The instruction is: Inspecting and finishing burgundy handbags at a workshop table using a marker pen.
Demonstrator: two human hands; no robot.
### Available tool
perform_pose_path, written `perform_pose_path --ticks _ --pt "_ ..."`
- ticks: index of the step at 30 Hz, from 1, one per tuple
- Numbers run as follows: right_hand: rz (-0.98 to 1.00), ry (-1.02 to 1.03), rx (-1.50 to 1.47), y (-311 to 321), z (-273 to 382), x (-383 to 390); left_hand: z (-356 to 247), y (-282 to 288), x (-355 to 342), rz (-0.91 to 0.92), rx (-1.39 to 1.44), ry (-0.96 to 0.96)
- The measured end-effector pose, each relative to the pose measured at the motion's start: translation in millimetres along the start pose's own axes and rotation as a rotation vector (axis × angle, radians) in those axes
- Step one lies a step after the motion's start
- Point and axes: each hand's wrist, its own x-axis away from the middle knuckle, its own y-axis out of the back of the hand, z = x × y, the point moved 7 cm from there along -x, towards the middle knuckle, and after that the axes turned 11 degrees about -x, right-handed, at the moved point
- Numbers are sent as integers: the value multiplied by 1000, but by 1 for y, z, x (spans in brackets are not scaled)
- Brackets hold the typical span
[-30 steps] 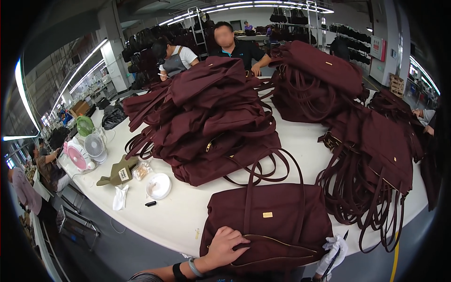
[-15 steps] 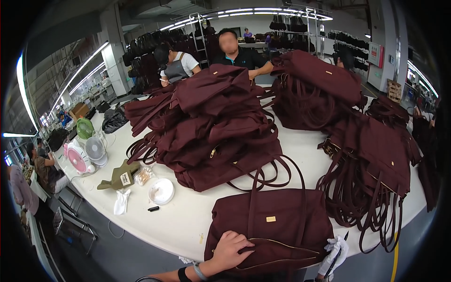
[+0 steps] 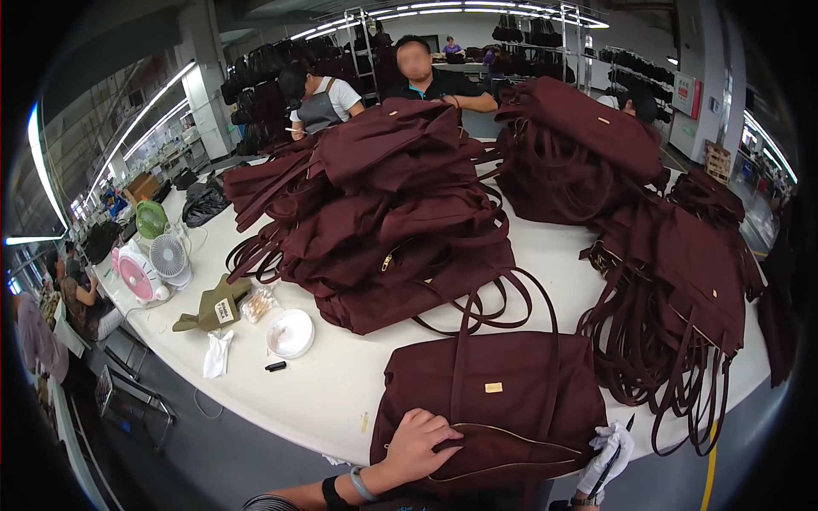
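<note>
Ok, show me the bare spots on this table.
Bare white table lies between the white dish, the front bag under the left hand, and the centre pile. A narrow strip separates pile and right stacks. Elsewhere crowded.

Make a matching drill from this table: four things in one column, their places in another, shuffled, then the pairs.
Things:
1. left hand
2. right hand
3. pink fan
4. white dish

Places:
A. far left table edge
B. flat on the near maroon bag, at its zip edge
C. between the fan and the bag pile
D. gloved, at the bag's right corner, holding a dark pen-like tool

Pairs: 1-B, 2-D, 3-A, 4-C
</note>
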Motion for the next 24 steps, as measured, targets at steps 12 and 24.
perform_pose_path --ticks 12,24 --pt "69 -1 93 7 -13 -6 1 0 6 2 24 31" --pt "-18 -93 103 18 -15 -14 1 -6 2 -19 55 -41"
